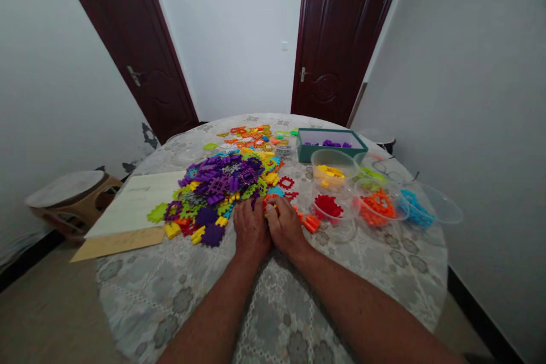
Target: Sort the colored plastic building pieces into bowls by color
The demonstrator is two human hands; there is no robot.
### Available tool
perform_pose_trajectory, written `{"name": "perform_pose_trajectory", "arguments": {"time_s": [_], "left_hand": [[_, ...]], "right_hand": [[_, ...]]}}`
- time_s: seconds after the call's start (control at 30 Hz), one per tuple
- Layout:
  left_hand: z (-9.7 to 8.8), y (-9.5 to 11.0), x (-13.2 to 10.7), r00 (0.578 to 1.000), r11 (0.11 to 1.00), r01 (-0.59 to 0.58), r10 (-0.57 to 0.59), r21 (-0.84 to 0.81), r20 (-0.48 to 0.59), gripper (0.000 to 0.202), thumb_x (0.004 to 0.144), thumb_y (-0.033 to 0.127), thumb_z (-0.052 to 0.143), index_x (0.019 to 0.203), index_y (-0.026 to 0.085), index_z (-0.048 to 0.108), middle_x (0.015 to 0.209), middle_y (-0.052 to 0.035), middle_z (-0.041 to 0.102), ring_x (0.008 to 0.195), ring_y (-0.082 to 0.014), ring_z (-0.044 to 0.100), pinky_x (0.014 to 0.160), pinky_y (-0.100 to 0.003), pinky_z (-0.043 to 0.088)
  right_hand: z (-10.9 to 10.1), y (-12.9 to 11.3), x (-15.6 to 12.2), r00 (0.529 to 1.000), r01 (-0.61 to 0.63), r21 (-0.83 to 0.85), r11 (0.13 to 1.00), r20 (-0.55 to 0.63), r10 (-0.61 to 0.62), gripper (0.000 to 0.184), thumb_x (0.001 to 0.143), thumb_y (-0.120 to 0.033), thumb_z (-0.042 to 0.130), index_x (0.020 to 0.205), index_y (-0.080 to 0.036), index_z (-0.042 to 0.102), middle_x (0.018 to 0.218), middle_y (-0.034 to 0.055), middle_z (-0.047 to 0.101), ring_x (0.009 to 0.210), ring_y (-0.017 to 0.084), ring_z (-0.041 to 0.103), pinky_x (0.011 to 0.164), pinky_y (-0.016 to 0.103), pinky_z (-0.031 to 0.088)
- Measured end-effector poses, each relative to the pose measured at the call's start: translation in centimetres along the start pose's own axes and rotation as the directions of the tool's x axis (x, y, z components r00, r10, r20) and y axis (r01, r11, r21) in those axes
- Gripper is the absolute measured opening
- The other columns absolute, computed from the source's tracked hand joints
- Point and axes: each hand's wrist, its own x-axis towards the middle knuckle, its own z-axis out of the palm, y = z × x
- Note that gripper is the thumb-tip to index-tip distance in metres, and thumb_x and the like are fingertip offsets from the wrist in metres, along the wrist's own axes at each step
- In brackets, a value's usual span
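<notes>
Left hand (251, 230) and right hand (285, 228) side by side at the plastic-piece pile (222, 182), round table (170, 296).

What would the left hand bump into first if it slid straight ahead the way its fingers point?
Probably the pile of plastic building pieces. The left hand points away from the person across the table, and purple pieces lie just beyond its fingertips, though depth is hard to judge.

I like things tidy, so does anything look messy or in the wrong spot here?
Yes: a few loose orange plastic pieces lie on the tablecloth beside the clear tub of red pieces, not in the clear tub of orange pieces. The big mixed pile is unsorted.
</notes>
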Motion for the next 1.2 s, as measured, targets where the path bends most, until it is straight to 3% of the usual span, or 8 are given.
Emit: {"name": "perform_pose_trajectory", "arguments": {"time_s": [0.2, 0.5, 0.7, 0.93, 1.03, 1.2], "left_hand": [[-0.2, -0.5, 0.6, 0.998, 0.998, -0.027, 0.030, -0.051, 0.061, 0.026, 0.101, 0.020, 0.052, 0.124, 0.014, 0.062, 0.120, -0.0168, 0.067, 0.114, -0.0310, 0.061, 0.104, -0.047, 0.046], [-0.9, 0.0, 1.2, 0.991, 0.996, -0.019, 0.030, -0.085, 0.132, 0.024, 0.102, 0.022, 0.047, 0.121, 0.018, 0.062, 0.114, -0.0140, 0.069, 0.110, -0.0292, 0.063, 0.098, -0.044, 0.048], [-1.1, 0.0, 1.6, 0.996, 0.973, 0.010, 0.012, -0.232, 0.093, 0.021, 0.098, 0.025, 0.054, 0.116, 0.021, 0.063, 0.109, -0.0121, 0.071, 0.106, -0.0299, 0.065, 0.096, -0.046, 0.049], [-1.8, -0.9, 2.1, 0.973, 0.867, 0.222, -0.229, -0.446, 0.039, 0.041, 0.083, 0.020, 0.065, 0.123, 0.021, 0.061, 0.114, -0.0100, 0.070, 0.107, -0.0287, 0.067, 0.097, -0.044, 0.053], [-2.0, -1.3, 2.4, 0.962, 0.834, 0.255, -0.271, -0.489, 0.039, 0.042, 0.080, 0.017, 0.065, 0.121, 0.021, 0.061, 0.114, -0.0091, 0.070, 0.107, -0.0275, 0.067, 0.098, -0.044, 0.053], [-2.8, -1.5, 3.0, 0.920, 0.714, 0.360, -0.378, -0.601, 0.102, 0.044, 0.079, 0.017, 0.067, 0.121, 0.022, 0.060, 0.108, -0.0060, 0.072, 0.096, -0.0237, 0.069, 0.092, -0.039, 0.053]], "right_hand": [[-0.2, -1.1, -0.2, 1.000, 0.022, 0.063, 0.998, 0.000, -0.022, 0.013, 0.099, -0.029, 0.049, 0.094, -0.024, 0.059, 0.099, 0.0057, 0.064, 0.099, 0.024, 0.060, 0.092, 0.038, 0.047], [-0.2, -0.9, -0.3, 0.999, -0.025, 0.142, 0.990, -0.031, 0.030, 0.013, 0.098, -0.032, 0.049, 0.096, -0.025, 0.059, 0.096, 0.0036, 0.065, 0.094, 0.022, 0.061, 0.087, 0.037, 0.048], [-0.2, -1.1, -0.1, 0.995, -0.036, 0.149, 0.988, -0.088, 0.050, 0.018, 0.100, -0.033, 0.046, 0.102, -0.023, 0.062, 0.103, 0.0063, 0.069, 0.101, 0.024, 0.063, 0.092, 0.039, 0.049], [-0.5, -0.1, 0.4, 0.986, -0.102, 0.193, 0.976, -0.108, 0.125, 0.029, 0.103, -0.036, 0.044, 0.118, -0.022, 0.065, 0.117, 0.0096, 0.071, 0.112, 0.025, 0.065, 0.103, 0.042, 0.049], [-0.4, 0.2, 0.5, 0.986, -0.118, 0.182, 0.976, -0.093, 0.136, 0.033, 0.102, -0.036, 0.045, 0.123, -0.020, 0.066, 0.124, 0.0115, 0.071, 0.118, 0.026, 0.065, 0.107, 0.044, 0.048], [-0.3, 0.3, 0.4, 0.992, -0.059, 0.140, 0.988, -0.101, 0.073, 0.039, 0.101, -0.034, 0.046, 0.133, -0.020, 0.065, 0.138, 0.0130, 0.067, 0.132, 0.027, 0.059, 0.117, 0.048, 0.043]]}}
